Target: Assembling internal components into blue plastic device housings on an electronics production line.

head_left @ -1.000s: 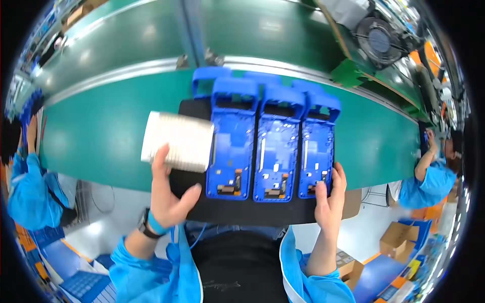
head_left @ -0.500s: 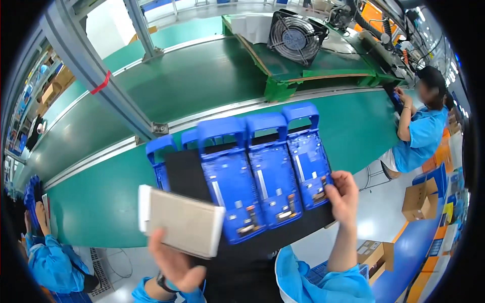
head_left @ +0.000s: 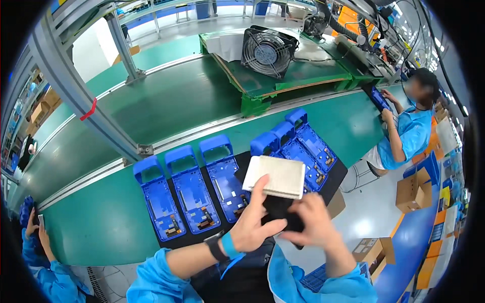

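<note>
My left hand (head_left: pixel 250 222) grips a stack of thin beige rectangular panels with pale edges (head_left: pixel 275 177), raised over the work surface. Its thumb sticks out toward the right. My right hand (head_left: pixel 316 222) is blurred by motion just below the stack's right end, next to something black; its fingers cannot be read clearly. Left of my hands, three blue plastic housings with loop handles (head_left: pixel 194 194) lie in a row, their open insides upward, showing small connectors and ribbon cables. To the right, more blue housings (head_left: pixel 310 144) lie close together, partly hidden by the stack.
A black mat (head_left: pixel 194 237) lies under the housings on the green bench (head_left: pixel 96 212). Behind stand a metal post (head_left: pixel 83 91) and a raised green platform with a fan (head_left: pixel 268 53). Co-workers sit at far left and right (head_left: pixel 409 131). Cardboard boxes (head_left: pixel 414 192) stand at the right.
My left hand has carried the panel stack rightward. My right hand has left the rightmost housing and come in beside the stack. The right-hand housings appear more bunched together, and the view has shifted.
</note>
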Available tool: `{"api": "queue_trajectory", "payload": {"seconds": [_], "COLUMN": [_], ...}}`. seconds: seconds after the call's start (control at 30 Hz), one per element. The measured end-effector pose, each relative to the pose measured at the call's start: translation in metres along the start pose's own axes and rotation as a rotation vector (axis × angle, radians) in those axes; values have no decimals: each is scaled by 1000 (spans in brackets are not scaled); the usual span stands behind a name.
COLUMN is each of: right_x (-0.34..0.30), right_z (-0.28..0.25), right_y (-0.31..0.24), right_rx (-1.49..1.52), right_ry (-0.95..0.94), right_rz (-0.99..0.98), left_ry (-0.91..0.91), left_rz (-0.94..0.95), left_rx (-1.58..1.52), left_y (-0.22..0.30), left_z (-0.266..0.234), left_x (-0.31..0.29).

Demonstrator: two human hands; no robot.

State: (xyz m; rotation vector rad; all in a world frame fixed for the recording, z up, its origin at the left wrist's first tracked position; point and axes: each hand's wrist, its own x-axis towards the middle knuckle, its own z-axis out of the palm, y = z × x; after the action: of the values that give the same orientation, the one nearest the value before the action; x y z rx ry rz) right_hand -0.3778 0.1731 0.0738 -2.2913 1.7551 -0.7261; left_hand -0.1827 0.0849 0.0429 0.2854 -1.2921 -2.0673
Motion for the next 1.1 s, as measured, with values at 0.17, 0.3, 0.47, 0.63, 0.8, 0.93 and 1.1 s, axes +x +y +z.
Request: {"api": "queue_trajectory", "payload": {"seconds": [0.17, 0.3, 0.47, 0.63, 0.8, 0.93, 1.1], "right_x": [-20, -41, -88, -109, -105, -99, 10], "right_z": [25, 18, 2, -48, -74, -96, -85], "right_y": [10, 63, 179, 270, 325, 317, 183], "right_rx": [-230, -396, -560, -696, -718, -929, -584], "right_ry": [169, 326, 456, 425, 355, -61, 192], "right_rz": [164, 255, 383, 393, 530, 671, 531], "left_ry": [-60, -86, 51, 349, 608, 617, 582], "left_rz": [-181, -129, 95, 203, 253, 308, 318], "left_rx": [30, 204, 271, 465, 703, 858, 723], "left_y": [-4, 10, 62, 96, 108, 99, 76], "left_z": [-1, -17, -66, -129, -158, -166, -164], "left_x": [36, 28, -15, -79, -108, -100, -84]}}
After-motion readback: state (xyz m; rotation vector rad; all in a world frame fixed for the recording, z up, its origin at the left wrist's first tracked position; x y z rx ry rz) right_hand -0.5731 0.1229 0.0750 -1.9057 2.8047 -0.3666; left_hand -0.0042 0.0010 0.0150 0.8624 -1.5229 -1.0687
